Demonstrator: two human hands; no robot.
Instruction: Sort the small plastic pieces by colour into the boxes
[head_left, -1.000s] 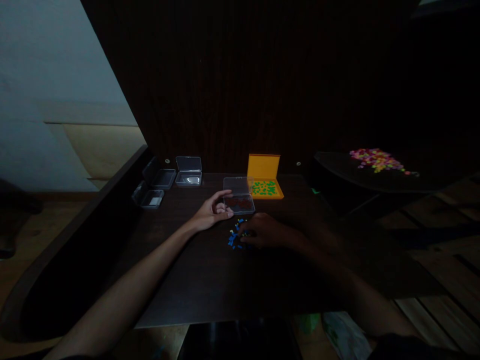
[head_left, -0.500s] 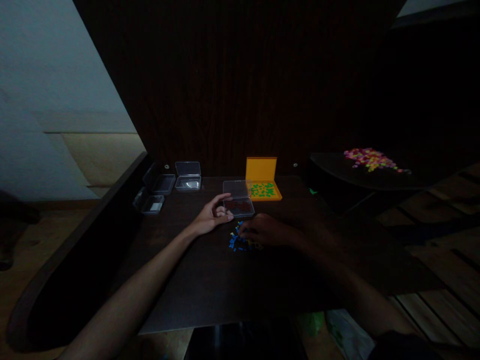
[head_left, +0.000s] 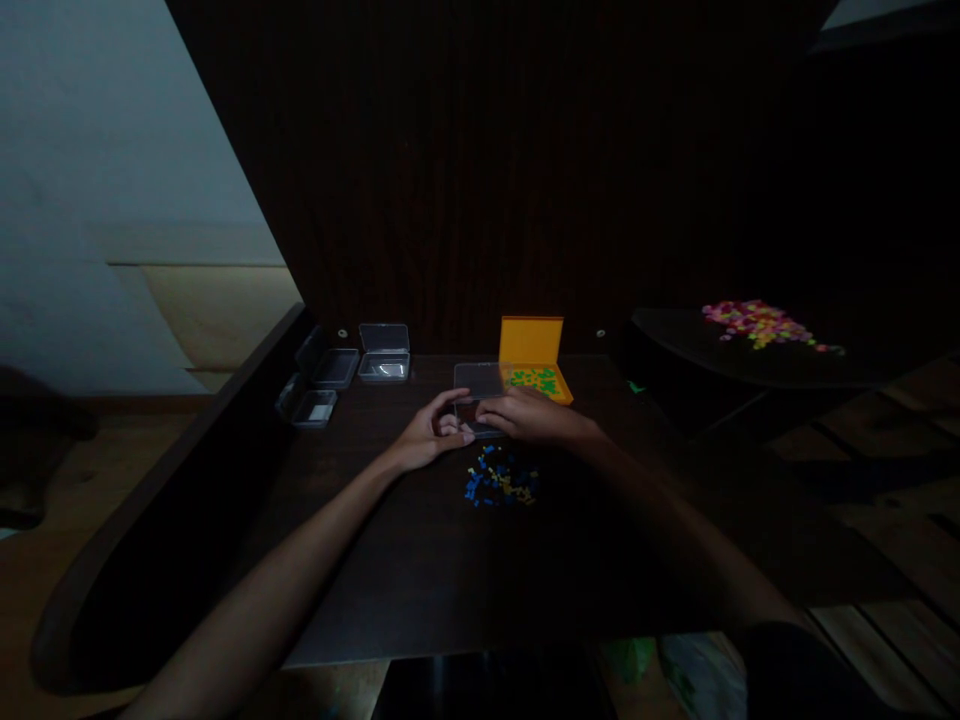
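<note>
My left hand [head_left: 429,436] is curved around the left side of an open clear plastic box [head_left: 475,377], thumb at its front corner and a finger by the hinge. Over the tray of that box, my right hand [head_left: 534,416] has its fingers pinched together. Whatever they hold is too small and dark to make out. Small reddish pieces lie in the tray, largely covered by my hand. In front of the box is a loose pile of tiny blue and yellow pieces [head_left: 501,478]. Just behind my right hand, an open orange box [head_left: 531,340] holds green pieces.
Several open clear boxes stand at the table's back left, one [head_left: 385,369] by the back panel and another [head_left: 315,409] with a white piece inside. A raised side board [head_left: 180,480] bounds the left. Pink and yellow bits [head_left: 765,325] are heaped on a dark shelf at right.
My right hand has moved up from the blue and yellow pile to over the clear box, uncovering the pile. My left hand stays at the box. The view has shifted slightly.
</note>
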